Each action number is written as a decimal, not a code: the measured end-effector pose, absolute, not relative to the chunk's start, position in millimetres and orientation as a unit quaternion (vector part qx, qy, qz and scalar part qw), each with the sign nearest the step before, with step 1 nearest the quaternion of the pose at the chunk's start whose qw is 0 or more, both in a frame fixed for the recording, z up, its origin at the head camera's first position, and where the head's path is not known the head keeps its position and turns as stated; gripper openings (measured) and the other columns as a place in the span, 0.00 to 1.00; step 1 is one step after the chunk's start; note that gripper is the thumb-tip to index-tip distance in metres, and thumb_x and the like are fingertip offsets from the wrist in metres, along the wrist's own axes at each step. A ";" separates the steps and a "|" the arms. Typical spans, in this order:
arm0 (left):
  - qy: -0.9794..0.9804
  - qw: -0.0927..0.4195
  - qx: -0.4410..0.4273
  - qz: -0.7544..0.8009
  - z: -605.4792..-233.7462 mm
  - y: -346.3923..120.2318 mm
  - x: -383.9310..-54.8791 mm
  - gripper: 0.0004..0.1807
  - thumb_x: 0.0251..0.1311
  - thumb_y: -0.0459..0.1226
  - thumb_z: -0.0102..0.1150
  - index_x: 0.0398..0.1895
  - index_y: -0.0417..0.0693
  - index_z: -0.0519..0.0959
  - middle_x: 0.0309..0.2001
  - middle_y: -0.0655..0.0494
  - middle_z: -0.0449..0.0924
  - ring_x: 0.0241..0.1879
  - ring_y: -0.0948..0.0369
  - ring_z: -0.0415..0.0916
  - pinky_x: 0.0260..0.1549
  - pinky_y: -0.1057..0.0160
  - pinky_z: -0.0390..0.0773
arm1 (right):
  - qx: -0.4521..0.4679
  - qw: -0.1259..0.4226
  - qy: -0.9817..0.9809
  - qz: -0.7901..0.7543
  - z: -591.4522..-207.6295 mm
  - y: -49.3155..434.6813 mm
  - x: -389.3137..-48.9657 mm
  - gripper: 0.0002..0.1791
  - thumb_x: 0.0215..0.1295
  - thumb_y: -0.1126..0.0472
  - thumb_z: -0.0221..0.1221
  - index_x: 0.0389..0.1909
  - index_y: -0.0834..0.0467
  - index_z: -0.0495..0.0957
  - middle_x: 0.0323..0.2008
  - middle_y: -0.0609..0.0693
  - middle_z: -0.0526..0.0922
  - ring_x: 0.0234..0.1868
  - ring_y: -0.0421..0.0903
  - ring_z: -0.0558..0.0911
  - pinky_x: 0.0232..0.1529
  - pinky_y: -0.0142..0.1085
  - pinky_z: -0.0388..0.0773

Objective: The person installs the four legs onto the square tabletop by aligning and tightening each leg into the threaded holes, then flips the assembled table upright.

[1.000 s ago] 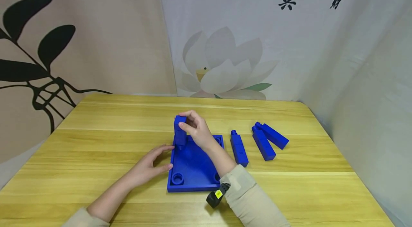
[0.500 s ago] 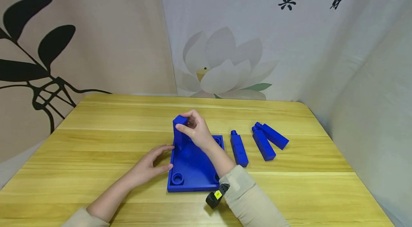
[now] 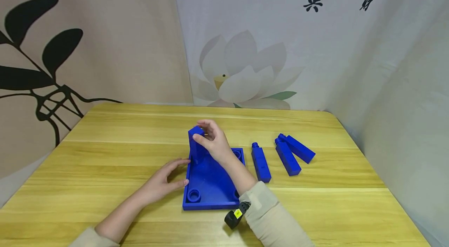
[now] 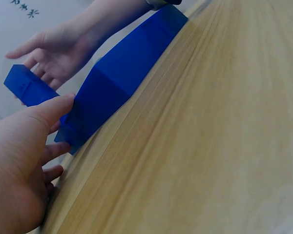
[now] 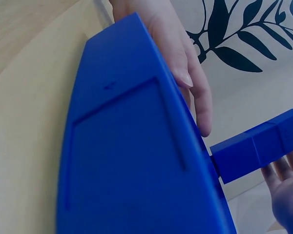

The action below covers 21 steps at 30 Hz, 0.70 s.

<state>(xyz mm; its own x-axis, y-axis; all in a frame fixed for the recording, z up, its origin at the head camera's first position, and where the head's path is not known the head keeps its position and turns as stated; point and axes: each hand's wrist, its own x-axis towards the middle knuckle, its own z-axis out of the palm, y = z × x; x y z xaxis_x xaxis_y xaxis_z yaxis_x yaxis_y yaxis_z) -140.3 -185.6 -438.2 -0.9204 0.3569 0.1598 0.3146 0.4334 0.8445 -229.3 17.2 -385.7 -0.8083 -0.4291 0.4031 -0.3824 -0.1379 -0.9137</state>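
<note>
A square blue tabletop (image 3: 212,180) lies on the table with its rimmed side up and round sockets at its corners. At its far left corner a square blue table leg (image 3: 196,147) stands upright; its lower end is at the corner socket. My right hand (image 3: 218,143) is around the leg's upper part. In the left wrist view that hand's thumb (image 4: 24,49) stretches away from the leg, with fingers behind it. Thumb and fingertips of my left hand (image 3: 163,180) touch the tabletop's left side, fingers spread and fairly straight.
Right of the tabletop lies a blue leg (image 3: 261,163) with a threaded end. Farther right, two more legs, a nearer one (image 3: 288,157) and a farther one (image 3: 301,149), lie with their ends together. A black wrist strap piece (image 3: 233,217) hangs by the right sleeve.
The upright leg has turned about its own length between one second and half a second ago. The right fingers have since loosened slightly from it. The left hand has stayed at the tabletop's side.
</note>
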 end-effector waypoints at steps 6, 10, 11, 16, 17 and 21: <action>0.850 0.021 0.198 0.489 -438.6 -186.2 -139.8 0.30 0.61 0.44 0.64 0.65 0.49 0.69 0.67 0.39 0.62 0.68 0.38 0.50 0.60 0.34 0.54 | -0.358 0.036 0.635 -0.683 -383.9 21.4 -232.3 0.21 0.73 0.67 0.47 0.63 0.69 0.65 0.56 0.71 0.71 0.61 0.54 0.71 0.60 0.39 0.67; 0.850 0.027 0.191 0.490 -438.3 -186.6 -139.2 0.30 0.61 0.45 0.64 0.66 0.50 0.69 0.68 0.39 0.61 0.68 0.38 0.49 0.60 0.34 0.53 | -0.363 0.048 0.639 -0.676 -383.4 22.6 -233.5 0.21 0.72 0.69 0.47 0.63 0.71 0.66 0.56 0.70 0.72 0.60 0.54 0.72 0.59 0.37 0.68; 0.850 0.028 0.191 0.490 -438.0 -186.5 -139.1 0.30 0.61 0.45 0.63 0.66 0.50 0.69 0.68 0.39 0.60 0.69 0.38 0.49 0.60 0.34 0.53 | -0.362 0.049 0.643 -0.673 -383.3 22.8 -233.6 0.21 0.72 0.69 0.48 0.63 0.70 0.66 0.56 0.70 0.72 0.59 0.53 0.73 0.58 0.37 0.69; 0.852 0.025 0.193 0.486 -437.1 -186.0 -138.7 0.30 0.61 0.45 0.63 0.65 0.50 0.69 0.67 0.39 0.61 0.68 0.38 0.50 0.60 0.34 0.54 | -0.358 0.053 0.660 -0.658 -382.6 23.5 -233.7 0.21 0.71 0.68 0.50 0.62 0.70 0.67 0.57 0.66 0.73 0.57 0.49 0.74 0.55 0.34 0.71; 0.852 0.024 0.193 0.486 -437.0 -185.9 -138.7 0.30 0.61 0.45 0.63 0.65 0.50 0.69 0.67 0.39 0.61 0.68 0.38 0.50 0.60 0.34 0.54 | -0.357 0.053 0.663 -0.656 -382.6 23.4 -233.9 0.21 0.71 0.68 0.50 0.62 0.70 0.68 0.58 0.66 0.73 0.57 0.49 0.74 0.55 0.35 0.71; 0.850 0.022 0.194 0.489 -436.9 -185.7 -139.2 0.30 0.60 0.44 0.64 0.65 0.50 0.70 0.67 0.40 0.62 0.68 0.39 0.50 0.60 0.34 0.54 | -0.353 0.049 0.668 -0.653 -382.7 22.7 -234.2 0.20 0.70 0.68 0.51 0.61 0.71 0.68 0.58 0.62 0.74 0.58 0.48 0.74 0.57 0.36 0.71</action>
<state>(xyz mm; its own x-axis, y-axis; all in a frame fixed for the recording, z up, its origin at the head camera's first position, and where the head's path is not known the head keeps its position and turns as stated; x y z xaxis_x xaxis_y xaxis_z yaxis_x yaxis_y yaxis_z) -139.2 -185.7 -436.9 -0.9237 0.3519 0.1516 0.3080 0.4465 0.8401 -234.2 22.7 -382.7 -0.7458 -0.5362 0.3954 -0.4073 -0.1026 -0.9075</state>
